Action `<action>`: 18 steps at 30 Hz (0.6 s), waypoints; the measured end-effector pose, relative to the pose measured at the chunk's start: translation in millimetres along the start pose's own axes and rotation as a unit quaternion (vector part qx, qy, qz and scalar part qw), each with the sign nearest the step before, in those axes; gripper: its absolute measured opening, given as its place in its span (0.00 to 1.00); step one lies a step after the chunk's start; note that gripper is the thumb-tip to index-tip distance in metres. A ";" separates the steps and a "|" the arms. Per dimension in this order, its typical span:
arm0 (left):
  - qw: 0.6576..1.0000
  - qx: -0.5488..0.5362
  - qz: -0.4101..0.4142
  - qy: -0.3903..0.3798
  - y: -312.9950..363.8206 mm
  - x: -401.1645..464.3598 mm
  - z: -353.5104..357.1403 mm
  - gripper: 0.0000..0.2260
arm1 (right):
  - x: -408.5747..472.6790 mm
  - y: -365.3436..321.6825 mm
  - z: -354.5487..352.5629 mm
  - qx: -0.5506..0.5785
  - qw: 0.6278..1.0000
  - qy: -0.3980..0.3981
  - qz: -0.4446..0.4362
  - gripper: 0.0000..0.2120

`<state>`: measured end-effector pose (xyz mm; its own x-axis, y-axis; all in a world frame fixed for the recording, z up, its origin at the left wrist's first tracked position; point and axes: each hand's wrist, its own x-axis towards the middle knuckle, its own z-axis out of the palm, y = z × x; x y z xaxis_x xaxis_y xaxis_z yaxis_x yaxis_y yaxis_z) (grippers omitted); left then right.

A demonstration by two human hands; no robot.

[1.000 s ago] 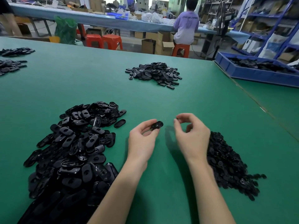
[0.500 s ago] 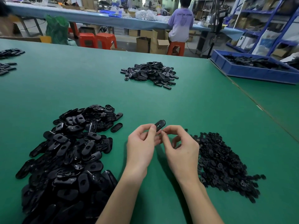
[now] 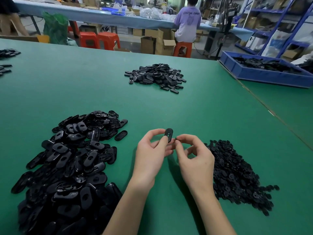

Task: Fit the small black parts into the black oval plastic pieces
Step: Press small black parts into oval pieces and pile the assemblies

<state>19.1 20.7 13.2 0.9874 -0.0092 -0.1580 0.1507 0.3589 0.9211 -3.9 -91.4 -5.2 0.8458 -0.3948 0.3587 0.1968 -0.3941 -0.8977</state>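
Note:
My left hand [image 3: 152, 153] pinches a black oval plastic piece [image 3: 168, 134] upright above the green table, thumb on its near face. My right hand [image 3: 194, 156] is close beside it and pinches a small black part [image 3: 176, 138] between thumb and forefinger, right at the oval's lower right edge. A big heap of black oval pieces [image 3: 67, 167] lies to the left of my arms. A flatter heap of small black parts [image 3: 237, 175] lies to the right, partly hidden behind my right hand.
A third pile of black oval pieces [image 3: 157, 77] sits further back in the middle of the green table [image 3: 186, 107]. A blue tray [image 3: 264, 75] with black parts stands at the far right. More black pieces [image 3: 6, 53] lie at the far left edge. A person sits beyond on an orange stool.
My hands came together from being apart. The oval piece in my left hand turned from flat to upright, and my right hand brought the small part against it.

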 end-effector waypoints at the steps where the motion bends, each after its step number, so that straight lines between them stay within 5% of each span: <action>1: 1.000 0.006 -0.001 -0.005 -0.2 0.4 -0.2 0.06 | 0.1 1.0 -0.3 0.002 1.000 0.002 0.005 0.07; 18: 0.999 0.028 -0.032 -0.030 -3.1 4.4 -3.9 0.08 | 0.9 -1.2 -2.7 0.041 0.999 -0.007 0.031 0.12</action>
<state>22.8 23.2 8.2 0.9763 -0.0870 -0.1981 0.2154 0.3030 0.9283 -4.8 -93.5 -3.1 0.8646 -0.4041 0.2988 0.1831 -0.3004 -0.9361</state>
